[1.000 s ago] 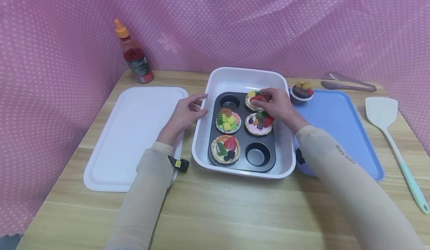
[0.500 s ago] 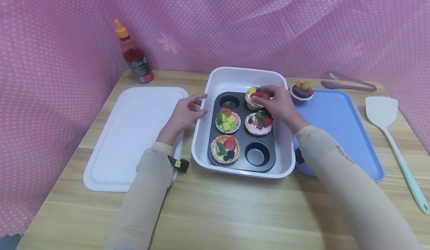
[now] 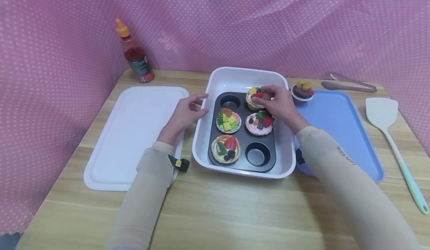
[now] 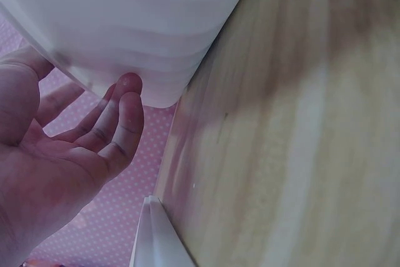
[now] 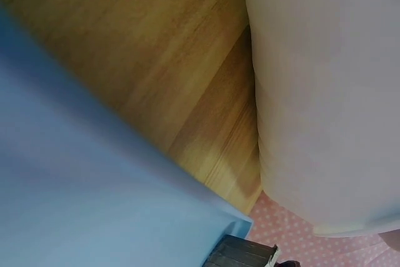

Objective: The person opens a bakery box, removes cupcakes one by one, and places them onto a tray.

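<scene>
A white rectangular tub (image 3: 282, 167) holds a dark muffin tin (image 3: 242, 160). My right hand (image 3: 279, 102) reaches over the tub's right side and pinches a fruit-topped tart (image 3: 250, 102) by its topping, at the tin's far right cup. That tart's pale side shows above the cup. A pink-cream tart (image 3: 253, 128), a tart with yellow cubes (image 3: 228, 125) and a strawberry-and-berry tart (image 3: 218, 156) sit in other cups. At the tub's left rim rests my left hand (image 3: 183, 115), loosely bent, its fingers (image 4: 125, 123) against the outer wall in the left wrist view.
A white lid-like tray (image 3: 134, 138) lies left. On the right lie a blue tray (image 3: 336, 130), a chocolate cupcake (image 3: 301, 93) at its far corner, brown tongs (image 3: 349, 86) and a spatula (image 3: 391, 138). A red sauce bottle (image 3: 136, 61) stands at the back left.
My right hand has raised the far right tart slightly, so its side shows above the cup. Over the last half second it has held about there. The left hand has stayed still.
</scene>
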Motion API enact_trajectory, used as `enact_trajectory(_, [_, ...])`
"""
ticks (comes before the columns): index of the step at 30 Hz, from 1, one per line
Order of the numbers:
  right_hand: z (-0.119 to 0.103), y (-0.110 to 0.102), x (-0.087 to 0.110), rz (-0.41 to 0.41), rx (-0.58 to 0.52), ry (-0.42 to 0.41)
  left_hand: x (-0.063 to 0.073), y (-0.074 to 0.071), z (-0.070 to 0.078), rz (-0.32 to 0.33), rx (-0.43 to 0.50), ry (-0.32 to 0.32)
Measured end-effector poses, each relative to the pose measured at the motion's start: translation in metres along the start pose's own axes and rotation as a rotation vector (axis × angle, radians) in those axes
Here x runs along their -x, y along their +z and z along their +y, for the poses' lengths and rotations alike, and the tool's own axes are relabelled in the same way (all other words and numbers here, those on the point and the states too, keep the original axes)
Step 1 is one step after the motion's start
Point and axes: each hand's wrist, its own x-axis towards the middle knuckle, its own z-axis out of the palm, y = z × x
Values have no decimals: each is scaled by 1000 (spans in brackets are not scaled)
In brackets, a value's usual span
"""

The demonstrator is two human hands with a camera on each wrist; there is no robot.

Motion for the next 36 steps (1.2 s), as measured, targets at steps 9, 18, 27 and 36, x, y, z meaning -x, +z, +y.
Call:
enact_trajectory(9, [-2, 2, -1, -10, -9, 14, 1, -2, -2, 2, 4, 0])
enact_trajectory(18, [0, 0, 0, -3, -33, 27, -1, -1, -1, 2, 0, -12])
enact_trajectory(27, [-1, -2, 3, 17, -24, -3, -1, 1, -2, -6, 20, -17])
enact_trajectory(36, [-12, -16, 9, 52, -15, -41, 1, -1, -1, 4, 10, -33])
